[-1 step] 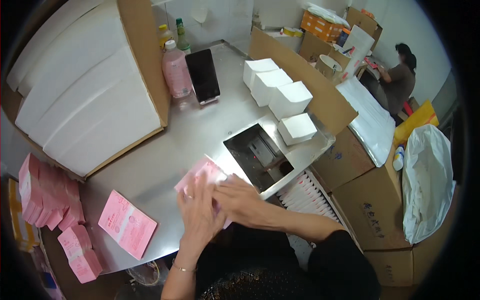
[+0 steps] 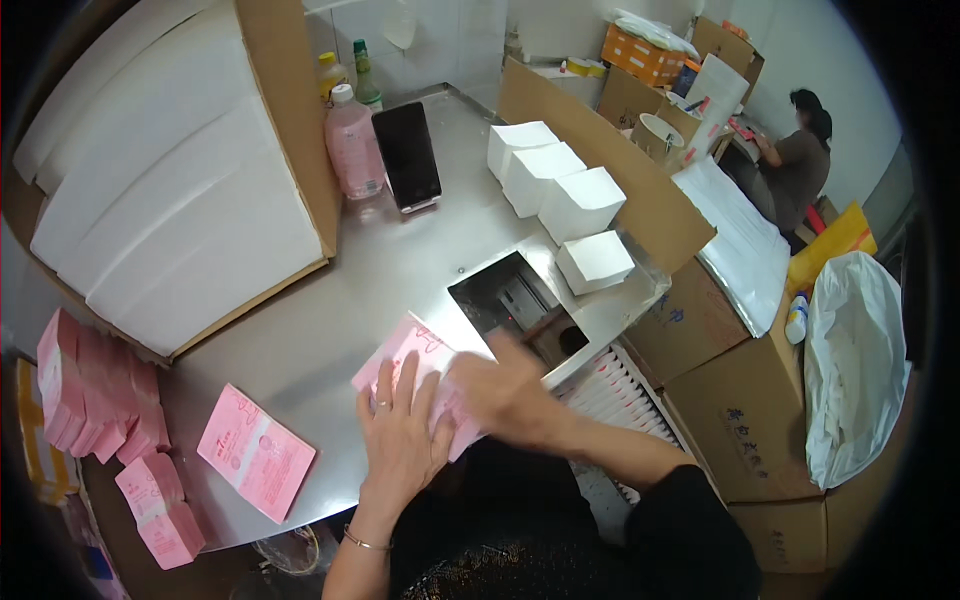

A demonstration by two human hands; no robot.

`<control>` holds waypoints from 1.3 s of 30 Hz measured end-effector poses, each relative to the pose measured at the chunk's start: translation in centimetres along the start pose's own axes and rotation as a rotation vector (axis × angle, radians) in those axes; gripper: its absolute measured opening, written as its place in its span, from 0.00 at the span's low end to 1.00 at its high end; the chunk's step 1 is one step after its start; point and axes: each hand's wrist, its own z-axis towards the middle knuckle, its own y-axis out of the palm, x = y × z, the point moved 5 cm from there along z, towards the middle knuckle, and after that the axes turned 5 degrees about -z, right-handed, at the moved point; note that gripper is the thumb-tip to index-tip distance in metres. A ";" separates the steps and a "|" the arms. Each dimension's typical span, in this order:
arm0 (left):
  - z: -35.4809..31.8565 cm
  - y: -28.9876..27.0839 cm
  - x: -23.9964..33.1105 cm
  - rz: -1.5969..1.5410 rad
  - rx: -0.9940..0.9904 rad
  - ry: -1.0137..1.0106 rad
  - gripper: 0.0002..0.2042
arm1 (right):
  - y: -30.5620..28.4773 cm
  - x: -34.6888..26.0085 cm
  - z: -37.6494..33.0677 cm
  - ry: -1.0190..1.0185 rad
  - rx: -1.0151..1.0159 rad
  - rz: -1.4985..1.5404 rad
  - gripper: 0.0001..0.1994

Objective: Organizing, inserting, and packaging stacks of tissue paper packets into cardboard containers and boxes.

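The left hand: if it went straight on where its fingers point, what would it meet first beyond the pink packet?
Past the pink packet and bare tabletop, the left hand would probably meet the black phone first, though depth is unclear.

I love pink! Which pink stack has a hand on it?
The pink stack beneath the left hand; the other pink stacks lie farther left, untouched.

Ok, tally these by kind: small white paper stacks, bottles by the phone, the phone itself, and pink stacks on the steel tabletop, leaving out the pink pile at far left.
Small white paper stacks: 4
Bottles: 3
Phone: 1
Pink stacks, one of them under the left hand: 2
Total: 10
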 end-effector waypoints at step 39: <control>-5.5 -8.5 -0.9 -0.145 0.264 -0.010 0.08 | 1.8 10.2 -2.7 0.589 -0.656 -0.190 0.06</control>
